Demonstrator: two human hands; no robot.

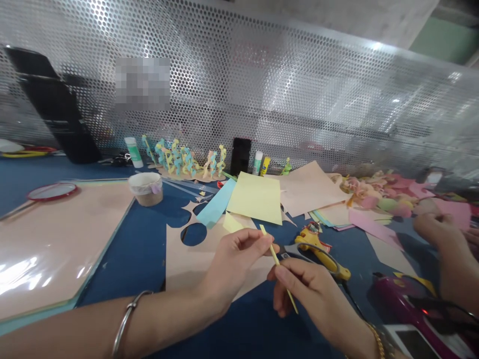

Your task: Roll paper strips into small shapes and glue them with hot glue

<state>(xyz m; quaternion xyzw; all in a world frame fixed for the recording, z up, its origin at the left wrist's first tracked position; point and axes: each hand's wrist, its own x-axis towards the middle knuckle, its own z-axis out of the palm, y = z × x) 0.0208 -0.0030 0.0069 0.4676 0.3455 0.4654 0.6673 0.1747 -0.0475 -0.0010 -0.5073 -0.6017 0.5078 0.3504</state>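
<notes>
A narrow yellow paper strip (275,256) runs slantwise between my two hands. Its upper end is pinched between the thumb and fingers of my left hand (239,259). Lower down, my right hand (310,291) grips the same strip, and its tail sticks out below the fingers. Just beyond my hands lie a square yellow sheet (256,197) and a blue paper piece (217,203). Under my left hand is a peach sheet (179,271) with a round hole cut in it. Scissors (299,252) and a yellow-handled glue gun (322,254) rest beside my right hand.
Twisted paper pieces (183,158) stand at the back near a phone (240,155) and glue sticks (258,162). A small cup (146,188) and a stack of wrapped sheets (67,239) are on the left. Another person's hand (436,227) works at right, above a purple device (404,304).
</notes>
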